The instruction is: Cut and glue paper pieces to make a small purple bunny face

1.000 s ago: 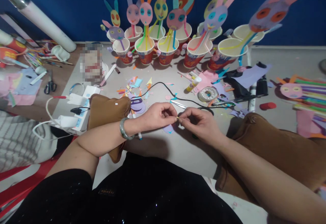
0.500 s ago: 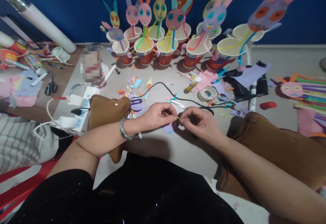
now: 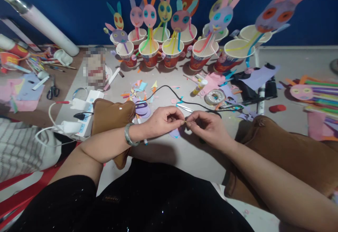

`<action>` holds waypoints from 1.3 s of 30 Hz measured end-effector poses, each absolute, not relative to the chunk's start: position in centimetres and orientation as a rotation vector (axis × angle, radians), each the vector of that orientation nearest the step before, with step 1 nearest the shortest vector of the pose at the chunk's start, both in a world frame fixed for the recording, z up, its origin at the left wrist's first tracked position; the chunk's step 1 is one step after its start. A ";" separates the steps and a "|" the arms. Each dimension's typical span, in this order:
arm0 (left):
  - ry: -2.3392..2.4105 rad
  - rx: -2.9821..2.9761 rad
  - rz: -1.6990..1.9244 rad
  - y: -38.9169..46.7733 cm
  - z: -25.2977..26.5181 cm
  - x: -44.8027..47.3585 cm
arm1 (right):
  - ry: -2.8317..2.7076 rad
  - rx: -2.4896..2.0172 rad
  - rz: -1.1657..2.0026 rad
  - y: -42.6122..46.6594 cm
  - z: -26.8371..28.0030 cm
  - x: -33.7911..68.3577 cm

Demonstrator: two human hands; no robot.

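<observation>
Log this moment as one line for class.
left hand: pinching tiny yellowish piece | right hand: fingertips at it, grip unclear | scissors: just beyond hands

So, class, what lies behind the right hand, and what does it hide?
Just beyond the right hand lie scissors, blades and a dark handle showing, and a black cable. The hand covers the scissors' middle, which cannot be seen.

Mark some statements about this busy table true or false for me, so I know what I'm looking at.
1. A bracelet rings the wrist of the left hand. True.
2. The right hand lies spread flat. False: its fingers are bent beside a thin yellow piece.
3. Cups stand before a blue wall. True.
4. The craft heads are all green. False: pink, yellow, purple and orange ones show.
5. The power strip is white. True.
</observation>
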State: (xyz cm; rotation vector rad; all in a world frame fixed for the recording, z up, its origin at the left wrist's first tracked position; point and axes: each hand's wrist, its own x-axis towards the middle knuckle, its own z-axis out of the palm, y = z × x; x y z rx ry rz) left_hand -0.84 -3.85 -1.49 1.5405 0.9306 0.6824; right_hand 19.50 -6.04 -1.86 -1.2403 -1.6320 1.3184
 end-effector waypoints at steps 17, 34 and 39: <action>0.904 1.336 0.664 -3.7 -1.8 -0.8 | -1.905 -0.933 0.524 -6.2 -2.2 19.5; 0.821 1.079 0.477 -3.4 -1.0 -1.0 | -2.102 -0.805 0.059 -6.2 -2.4 19.8; 0.849 1.097 0.497 -3.5 -0.8 -1.0 | -2.059 -0.896 0.134 -6.2 -2.5 19.7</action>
